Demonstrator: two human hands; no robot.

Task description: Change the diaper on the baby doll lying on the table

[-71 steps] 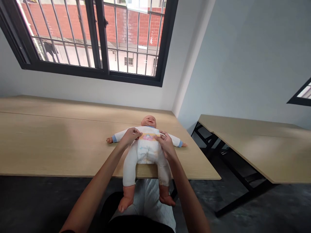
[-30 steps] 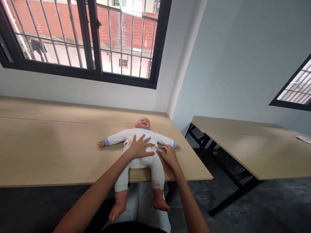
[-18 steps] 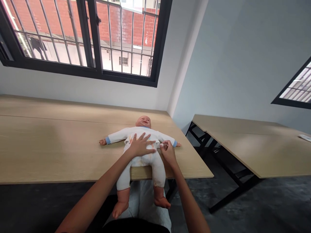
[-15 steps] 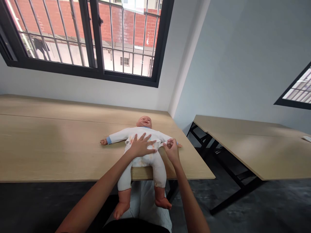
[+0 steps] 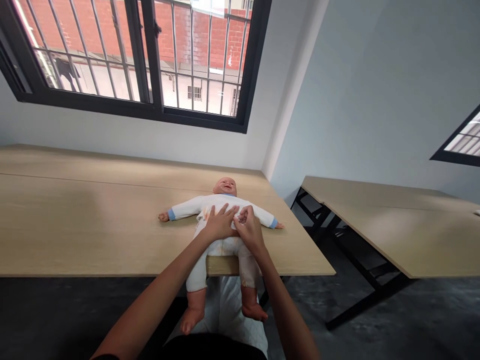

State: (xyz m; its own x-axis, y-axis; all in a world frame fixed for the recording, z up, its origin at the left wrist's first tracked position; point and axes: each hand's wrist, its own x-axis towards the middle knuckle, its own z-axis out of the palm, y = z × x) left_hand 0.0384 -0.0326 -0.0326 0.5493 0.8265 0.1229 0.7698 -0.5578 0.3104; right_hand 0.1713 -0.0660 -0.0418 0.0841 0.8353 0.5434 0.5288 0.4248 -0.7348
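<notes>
1. A wooden worktop (image 5: 93, 225) is spread across the left and centre of the frame.
2. A doll (image 5: 221, 220) is laid face up at the worktop's near edge, centre frame, legs hung over it.
3. The left hand (image 5: 220, 223) is pressed flat on the doll's belly, fingers spread.
4. The right hand (image 5: 249, 230) is set just beside it, fingers curled on the suit; whether cloth is pinched cannot be told.
</notes>
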